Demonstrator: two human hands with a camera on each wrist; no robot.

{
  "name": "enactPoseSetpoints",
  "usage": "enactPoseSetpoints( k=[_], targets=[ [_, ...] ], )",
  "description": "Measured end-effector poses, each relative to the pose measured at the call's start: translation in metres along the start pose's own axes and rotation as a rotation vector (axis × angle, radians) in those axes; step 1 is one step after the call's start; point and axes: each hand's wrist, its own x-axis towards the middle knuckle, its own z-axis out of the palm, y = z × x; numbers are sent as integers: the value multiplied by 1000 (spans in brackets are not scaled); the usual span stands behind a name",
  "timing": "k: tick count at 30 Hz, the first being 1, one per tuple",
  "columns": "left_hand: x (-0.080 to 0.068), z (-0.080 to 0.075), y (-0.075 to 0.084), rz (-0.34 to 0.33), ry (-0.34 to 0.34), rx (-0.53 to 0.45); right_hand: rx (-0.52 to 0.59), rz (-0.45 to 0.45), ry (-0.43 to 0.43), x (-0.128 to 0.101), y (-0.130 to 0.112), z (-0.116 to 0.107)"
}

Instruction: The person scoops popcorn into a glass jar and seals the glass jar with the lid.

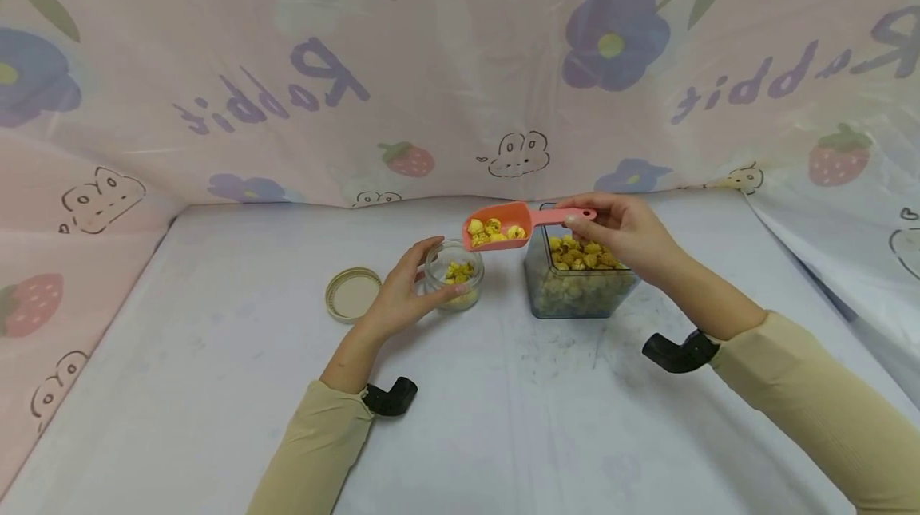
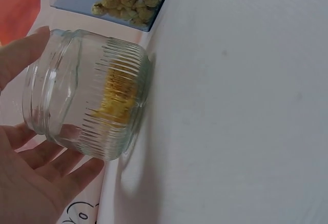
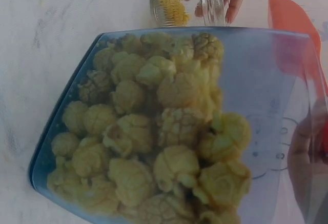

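The head view alone shows the right hand (image 1: 621,231) pinching a pink scoop (image 1: 503,225) of popcorn above the glass jar (image 1: 455,275), which the left hand (image 1: 402,295) grips on the worktop (image 1: 216,355). The right wrist view shows the clear container (image 3: 266,116) heaped with popcorn.

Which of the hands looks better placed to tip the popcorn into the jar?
The right hand: it holds the scoop, loaded and just above the jar. The left hand only steadies the jar.

Lid (image 1: 352,294) left of jar (image 1: 454,279), bare tabletop (image 1: 216,387) nearer
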Motion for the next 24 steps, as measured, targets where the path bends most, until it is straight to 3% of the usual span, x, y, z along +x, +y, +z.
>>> enactPoseSetpoints(
  k=[11, 24],
  targets=[
    [0, 0, -3, -5, 8, -3, -29, 17, -69, 4, -2, 3],
    [0, 1, -2, -22, 11, -9, -134, -71, -92, 8, -2, 8]
  ],
)
